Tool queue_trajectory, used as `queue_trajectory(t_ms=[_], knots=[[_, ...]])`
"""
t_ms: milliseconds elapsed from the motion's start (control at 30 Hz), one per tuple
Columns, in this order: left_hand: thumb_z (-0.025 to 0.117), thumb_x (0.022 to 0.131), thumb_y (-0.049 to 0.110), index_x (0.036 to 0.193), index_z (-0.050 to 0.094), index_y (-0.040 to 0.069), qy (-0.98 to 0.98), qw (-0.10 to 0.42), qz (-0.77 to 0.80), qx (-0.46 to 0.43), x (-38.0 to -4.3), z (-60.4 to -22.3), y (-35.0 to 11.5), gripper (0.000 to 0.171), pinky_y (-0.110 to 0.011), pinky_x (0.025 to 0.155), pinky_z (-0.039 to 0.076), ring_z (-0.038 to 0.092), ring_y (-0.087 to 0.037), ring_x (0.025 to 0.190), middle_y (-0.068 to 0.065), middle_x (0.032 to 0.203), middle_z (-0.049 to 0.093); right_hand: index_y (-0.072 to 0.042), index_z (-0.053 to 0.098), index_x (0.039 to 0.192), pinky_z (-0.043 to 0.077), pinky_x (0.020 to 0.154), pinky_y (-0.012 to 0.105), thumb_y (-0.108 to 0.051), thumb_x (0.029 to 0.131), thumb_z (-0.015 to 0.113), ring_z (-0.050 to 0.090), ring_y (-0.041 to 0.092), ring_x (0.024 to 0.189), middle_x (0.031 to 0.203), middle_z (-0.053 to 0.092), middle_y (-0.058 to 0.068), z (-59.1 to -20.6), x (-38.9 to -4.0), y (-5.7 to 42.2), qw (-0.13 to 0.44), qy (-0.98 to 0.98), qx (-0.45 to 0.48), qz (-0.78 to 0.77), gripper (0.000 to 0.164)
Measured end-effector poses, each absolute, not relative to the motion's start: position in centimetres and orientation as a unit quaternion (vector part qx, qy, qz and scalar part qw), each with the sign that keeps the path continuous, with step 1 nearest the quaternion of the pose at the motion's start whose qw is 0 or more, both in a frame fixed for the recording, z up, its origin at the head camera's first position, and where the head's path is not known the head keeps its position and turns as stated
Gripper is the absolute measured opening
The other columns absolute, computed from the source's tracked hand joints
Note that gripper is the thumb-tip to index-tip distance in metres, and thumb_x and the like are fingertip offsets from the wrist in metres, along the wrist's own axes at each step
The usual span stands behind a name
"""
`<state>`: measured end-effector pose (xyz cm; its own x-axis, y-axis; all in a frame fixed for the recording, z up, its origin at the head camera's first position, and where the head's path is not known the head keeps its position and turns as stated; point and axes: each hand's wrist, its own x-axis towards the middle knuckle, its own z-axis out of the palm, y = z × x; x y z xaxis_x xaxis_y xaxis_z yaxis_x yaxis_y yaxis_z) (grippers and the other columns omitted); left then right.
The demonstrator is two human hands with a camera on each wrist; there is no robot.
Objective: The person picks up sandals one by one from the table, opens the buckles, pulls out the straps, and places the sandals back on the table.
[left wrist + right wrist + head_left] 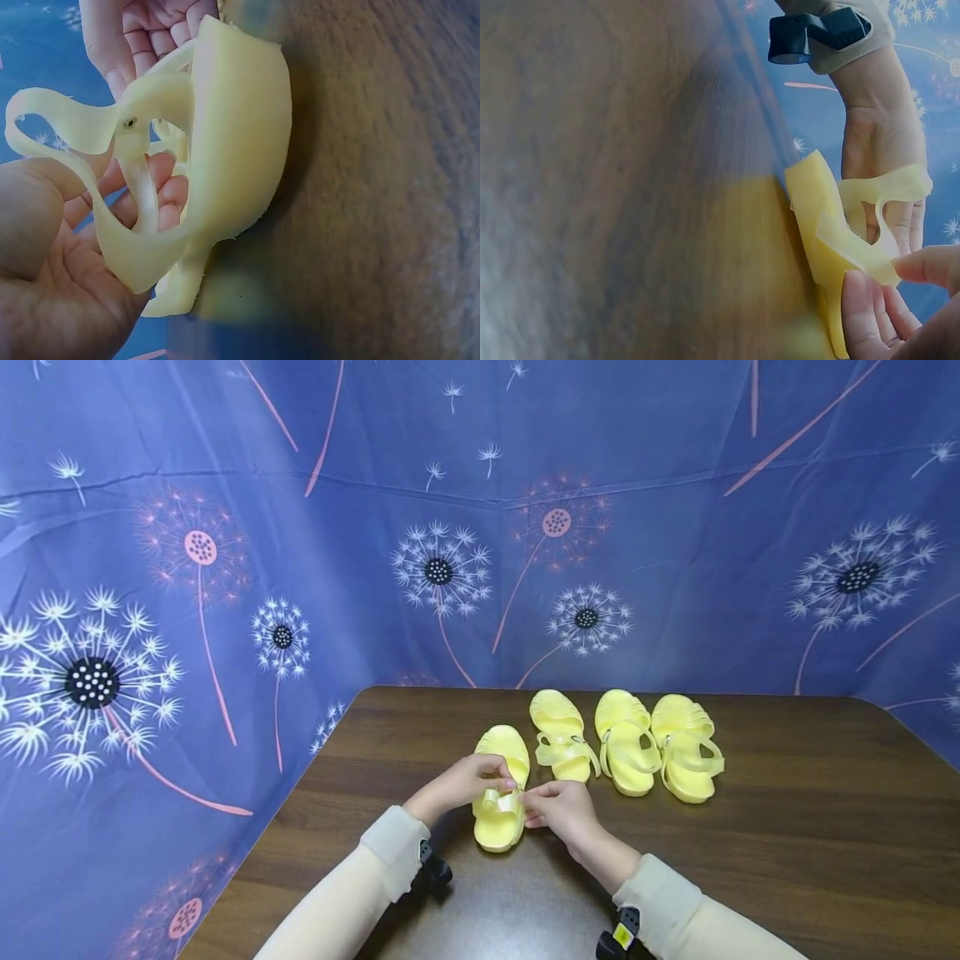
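No txt, brand or no. can be read for certain in any view. A small yellow label (623, 936) is seen on the black R-wrist cam (611, 948), head view; its marking, if any, is too small & blurred to be made out. On the handled yellow sandal (495, 837) & the L-wrist cam (789, 41), no lettering can be read.
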<state>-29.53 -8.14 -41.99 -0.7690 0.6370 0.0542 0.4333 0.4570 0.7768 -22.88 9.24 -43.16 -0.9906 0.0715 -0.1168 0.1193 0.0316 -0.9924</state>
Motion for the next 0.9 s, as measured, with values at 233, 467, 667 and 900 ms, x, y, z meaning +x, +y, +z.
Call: queue_trajectory(t_ms=[233, 467, 667, 900], knots=[[0.06, 0.095, 0.008, 0.092, 0.06, -0.005, 0.803, 0.174, 0.473, 0.318, -29.84, -42.52, -8.41, 0.014, -0.018, 0.067, 0.045, 0.053, -0.005, 0.075, -0.003, 0.082, 0.062, 0.013, 0.068, 0.086, 0.059, 0.059, 0.031, 0.001, 0.083, 0.069, 0.064, 0.015, 0.056, 0.065, 0.067, 0.01, -43.26, -22.84, 8.84, 0.009, 0.726, 0.08, -0.683, 0.013], [0.058, 0.096, 0.007, 0.099, 0.06, -0.009, 0.786, 0.211, 0.507, 0.285, -29.93, -42.91, -8.61, 0.017, -0.017, 0.066, 0.047, 0.055, -0.005, 0.074, 0.003, 0.082, 0.061, 0.013, 0.068, 0.088, 0.059, 0.06, 0.031, 0.0, 0.083, 0.069, 0.065, 0.015, 0.058, 0.065, 0.067, 0.009, -43.34, -22.98, 8.72, 0.003, 0.725, 0.081, -0.684, 0.014], [0.059, 0.096, 0.012, 0.104, 0.064, -0.006, 0.797, 0.224, 0.505, 0.244, -29.95, -42.92, -8.51, 0.021, -0.018, 0.068, 0.048, 0.056, -0.005, 0.078, 0.004, 0.085, 0.063, 0.013, 0.068, 0.09, 0.059, 0.062, 0.031, -0.001, 0.083, 0.066, 0.065, 0.016, 0.059, 0.067, 0.067, 0.01, -43.27, -22.9, 8.65, -0.007, 0.727, 0.078, -0.682, 0.015], [0.062, 0.095, 0.016, 0.105, 0.068, -0.003, 0.81, 0.222, 0.491, 0.228, -30.06, -42.81, -8.3, 0.022, -0.018, 0.071, 0.048, 0.056, -0.006, 0.081, 0.001, 0.089, 0.066, 0.014, 0.068, 0.091, 0.06, 0.064, 0.034, -0.001, 0.084, 0.067, 0.066, 0.016, 0.06, 0.067, 0.068, 0.009, -43.53, -23.12, 8.81, -0.008, 0.72, 0.078, -0.69, 0.017]])
